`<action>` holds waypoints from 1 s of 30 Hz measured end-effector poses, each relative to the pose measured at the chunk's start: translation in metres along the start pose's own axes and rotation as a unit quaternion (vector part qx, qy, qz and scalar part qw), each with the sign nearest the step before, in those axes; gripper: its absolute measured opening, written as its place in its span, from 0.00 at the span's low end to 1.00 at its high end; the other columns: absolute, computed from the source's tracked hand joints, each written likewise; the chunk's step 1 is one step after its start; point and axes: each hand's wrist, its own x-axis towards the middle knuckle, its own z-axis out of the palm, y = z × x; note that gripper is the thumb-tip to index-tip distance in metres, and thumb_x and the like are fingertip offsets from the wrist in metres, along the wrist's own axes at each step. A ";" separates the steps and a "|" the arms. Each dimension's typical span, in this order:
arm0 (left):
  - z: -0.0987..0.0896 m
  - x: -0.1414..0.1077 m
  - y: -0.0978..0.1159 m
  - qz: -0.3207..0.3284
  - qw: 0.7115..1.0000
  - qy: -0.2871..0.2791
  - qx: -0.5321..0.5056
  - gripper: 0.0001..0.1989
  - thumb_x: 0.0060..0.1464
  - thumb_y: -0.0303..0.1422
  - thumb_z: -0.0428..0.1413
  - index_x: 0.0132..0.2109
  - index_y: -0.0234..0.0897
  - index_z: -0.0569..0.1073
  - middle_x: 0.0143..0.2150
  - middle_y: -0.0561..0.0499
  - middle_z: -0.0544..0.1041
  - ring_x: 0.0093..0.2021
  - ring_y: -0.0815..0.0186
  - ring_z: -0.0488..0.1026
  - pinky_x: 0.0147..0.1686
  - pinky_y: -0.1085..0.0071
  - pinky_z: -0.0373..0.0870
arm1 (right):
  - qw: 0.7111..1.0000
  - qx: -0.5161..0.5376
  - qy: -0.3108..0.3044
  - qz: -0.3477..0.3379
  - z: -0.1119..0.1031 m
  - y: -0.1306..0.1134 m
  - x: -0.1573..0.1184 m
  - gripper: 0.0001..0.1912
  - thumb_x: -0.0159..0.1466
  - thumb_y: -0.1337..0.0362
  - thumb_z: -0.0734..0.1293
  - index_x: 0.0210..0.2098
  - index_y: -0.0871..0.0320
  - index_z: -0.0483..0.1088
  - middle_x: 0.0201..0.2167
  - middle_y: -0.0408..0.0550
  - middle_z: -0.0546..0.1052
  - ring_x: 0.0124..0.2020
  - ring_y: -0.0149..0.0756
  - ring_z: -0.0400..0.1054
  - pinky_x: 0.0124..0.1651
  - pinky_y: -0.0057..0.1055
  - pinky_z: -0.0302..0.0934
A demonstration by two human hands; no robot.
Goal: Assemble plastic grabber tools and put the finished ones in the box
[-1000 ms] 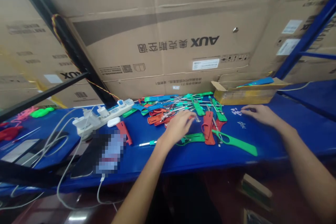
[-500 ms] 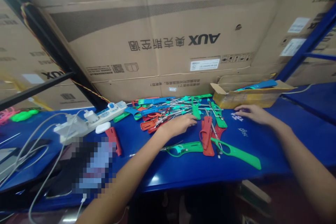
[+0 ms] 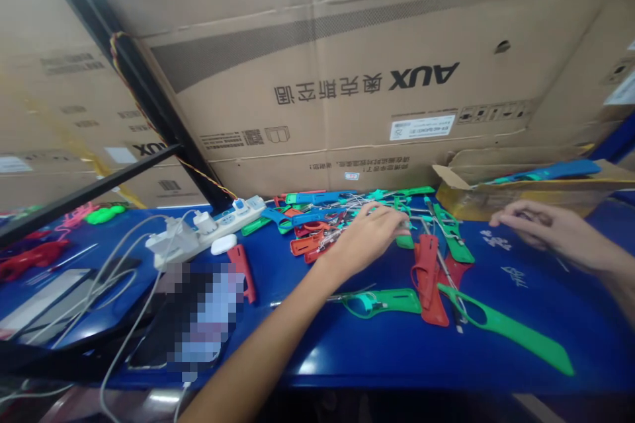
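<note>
My left hand (image 3: 374,234) reaches over a heap of long-necked lighters (image 3: 317,218) with red, blue and green handles. Its fingers are bent together beside a green lighter handle (image 3: 405,240); what they pinch, if anything, is hidden. My right hand (image 3: 550,231), a little blurred, is held just above the table at the right with fingers and thumb curled in. What it holds cannot be made out. Small white pieces (image 3: 495,240) and a few thin wire-like metal bits (image 3: 514,275) lie near it. Between the hands rest a red lighter handle (image 3: 425,271) and a green lighter (image 3: 510,327).
An open cardboard box (image 3: 526,201) with blue and green lighters in it stands at the back right. Big cartons (image 3: 322,33) wall off the rear. At left are a power strip (image 3: 218,232) with plugs and cables, a phone (image 3: 208,317) and a white case (image 3: 223,244).
The view has swung left, so the scene sits further right. My right hand has lifted off the small white pieces, its fingers curling in. My left hand remains at the heap.
</note>
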 end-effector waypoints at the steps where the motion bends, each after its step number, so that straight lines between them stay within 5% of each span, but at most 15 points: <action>1: -0.009 -0.002 -0.002 -0.014 0.999 0.028 -0.008 0.12 0.71 0.38 0.48 0.49 0.34 0.71 0.45 0.47 0.80 0.48 0.62 0.76 0.57 0.61 0.67 | 1.000 0.024 -0.014 -0.013 0.011 -0.014 0.001 0.23 0.65 0.44 0.66 0.32 0.59 0.75 0.22 0.45 0.70 0.25 0.32 0.60 0.28 0.30 0.54; 6: -0.038 -0.027 -0.014 -0.102 0.990 0.072 -0.073 0.12 0.71 0.40 0.48 0.50 0.36 0.69 0.40 0.49 0.78 0.37 0.65 0.77 0.37 0.69 0.73 | 0.983 0.130 -0.109 -0.077 0.079 -0.109 0.011 0.21 0.63 0.45 0.68 0.38 0.58 0.75 0.21 0.41 0.66 0.23 0.30 0.57 0.26 0.29 0.52; 10: -0.042 -0.044 -0.021 -0.124 0.972 0.143 -0.137 0.08 0.69 0.38 0.51 0.49 0.38 0.67 0.42 0.49 0.76 0.40 0.65 0.76 0.40 0.70 0.73 | 0.965 0.186 -0.148 -0.108 0.122 -0.154 0.013 0.16 0.65 0.50 0.68 0.38 0.57 0.74 0.21 0.38 0.65 0.21 0.28 0.55 0.25 0.29 0.51; 14: -0.046 -0.051 -0.020 -0.132 0.968 0.131 -0.167 0.06 0.70 0.35 0.50 0.49 0.38 0.66 0.43 0.48 0.72 0.43 0.63 0.73 0.43 0.67 0.72 | 0.969 0.176 -0.082 -0.152 0.138 -0.149 0.003 0.11 0.67 0.55 0.67 0.40 0.55 0.74 0.24 0.40 0.70 0.23 0.28 0.59 0.26 0.29 0.54; 22: -0.046 -0.050 -0.010 -0.112 0.965 0.096 -0.219 0.09 0.72 0.32 0.42 0.51 0.38 0.64 0.46 0.46 0.69 0.46 0.63 0.69 0.50 0.64 0.67 | 0.949 0.252 -0.131 -0.138 0.142 -0.131 -0.005 0.14 0.68 0.58 0.68 0.51 0.53 0.68 0.33 0.41 0.75 0.20 0.25 0.63 0.23 0.29 0.58; 30: -0.045 -0.051 -0.008 -0.112 0.966 0.090 -0.216 0.08 0.72 0.31 0.42 0.51 0.38 0.64 0.46 0.45 0.68 0.46 0.62 0.68 0.48 0.64 0.67 | 0.961 0.200 -0.099 -0.163 0.147 -0.128 -0.010 0.11 0.69 0.60 0.67 0.51 0.51 0.69 0.36 0.43 0.75 0.24 0.27 0.64 0.25 0.30 0.58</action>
